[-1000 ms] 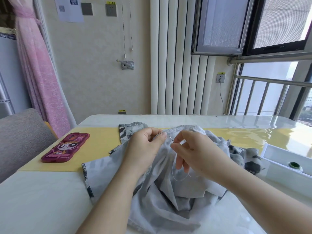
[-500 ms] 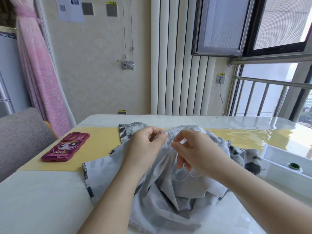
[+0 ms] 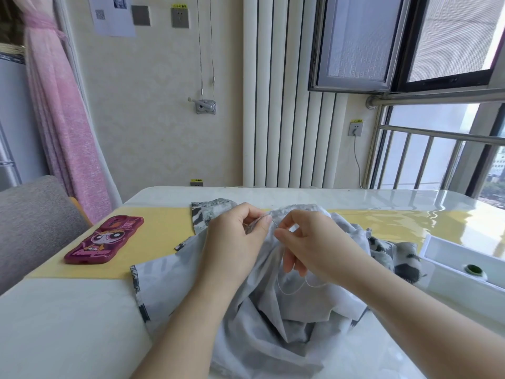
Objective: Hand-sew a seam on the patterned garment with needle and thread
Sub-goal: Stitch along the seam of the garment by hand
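The grey-and-white patterned garment lies bunched on the table, mostly inside out. My left hand pinches a raised fold of its edge between thumb and fingers. Just to the right, my right hand pinches the thin needle at the fold, thumb and forefinger together. A loop of white thread hangs below my right hand over the cloth.
A dark pink phone case with a cartoon face lies on the yellow mat at the left. A white tray holding a small green-topped object stands at the right. A grey chair back is at the far left.
The needle has gone further into the fold and my right fingertips have closed in on my left thumb. The thread loop hangs slightly lower.
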Tool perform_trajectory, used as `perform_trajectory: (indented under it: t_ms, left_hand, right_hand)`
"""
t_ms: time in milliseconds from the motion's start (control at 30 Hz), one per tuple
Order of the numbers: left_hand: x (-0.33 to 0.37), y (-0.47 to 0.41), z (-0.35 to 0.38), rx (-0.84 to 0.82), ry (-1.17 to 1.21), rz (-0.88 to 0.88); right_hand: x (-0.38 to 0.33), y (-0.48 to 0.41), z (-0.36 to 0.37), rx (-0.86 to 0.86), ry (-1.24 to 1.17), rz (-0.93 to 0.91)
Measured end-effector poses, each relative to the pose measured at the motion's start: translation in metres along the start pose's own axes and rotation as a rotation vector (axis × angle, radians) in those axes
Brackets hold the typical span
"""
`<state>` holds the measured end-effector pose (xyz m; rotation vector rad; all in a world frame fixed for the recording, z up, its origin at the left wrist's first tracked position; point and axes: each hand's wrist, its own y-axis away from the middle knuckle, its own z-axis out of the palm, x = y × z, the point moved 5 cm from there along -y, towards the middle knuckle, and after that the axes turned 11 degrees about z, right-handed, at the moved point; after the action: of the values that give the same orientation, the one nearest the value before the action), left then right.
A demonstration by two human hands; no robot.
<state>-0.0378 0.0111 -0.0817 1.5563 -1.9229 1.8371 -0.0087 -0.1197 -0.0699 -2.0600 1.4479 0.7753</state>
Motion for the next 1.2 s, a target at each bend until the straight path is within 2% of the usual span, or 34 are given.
perform_trajectory:
  t_ms: [167, 300, 400, 567, 733, 833, 933, 1067, 1133, 1200]
  left_hand:
    - [0.007, 0.001, 0.0, 0.023, -0.09, 0.103]
    - [-0.002, -0.001, 0.0, 0.035, 0.121, -0.051]
    - [-0.01, 0.0, 0.003, 0.04, 0.29, -0.185]
    - [-0.016, 0.0, 0.004, 0.05, 0.355, -0.228]
    - [-0.01, -0.001, 0.003, 0.045, 0.358, -0.169]
    - [-0.006, -0.001, 0.004, 0.014, 0.357, -0.114]
    - [-0.005, -0.001, 0.004, 0.008, 0.359, -0.084]
    - [-0.002, -0.003, 0.002, -0.005, 0.387, -0.062]
    - [0.0, -0.002, 0.003, -0.029, 0.41, -0.054]
    - [0.003, 0.0, 0.005, -0.058, 0.435, -0.048]
  right_hand:
    - [-0.001, -0.006, 0.001, 0.001, -0.146, -0.016]
    - [-0.001, -0.007, 0.0, -0.003, -0.326, -0.04]
    - [-0.005, -0.001, -0.003, 0.002, -0.436, -0.129]
    - [-0.007, 0.013, -0.005, -0.048, -0.362, -0.291]
    - [-0.01, 0.012, -0.004, -0.026, -0.232, -0.353]
    - [-0.01, 0.0, -0.008, 0.085, -0.252, -0.306]
    - [-0.002, -0.006, -0.019, 0.218, -0.153, -0.23]
    - [-0.005, -0.004, -0.052, 0.368, -0.129, -0.217]
    - [-0.011, -0.012, -0.052, 0.274, -0.061, -0.15]
    - [-0.01, -0.021, -0.039, 0.053, -0.072, 0.004]
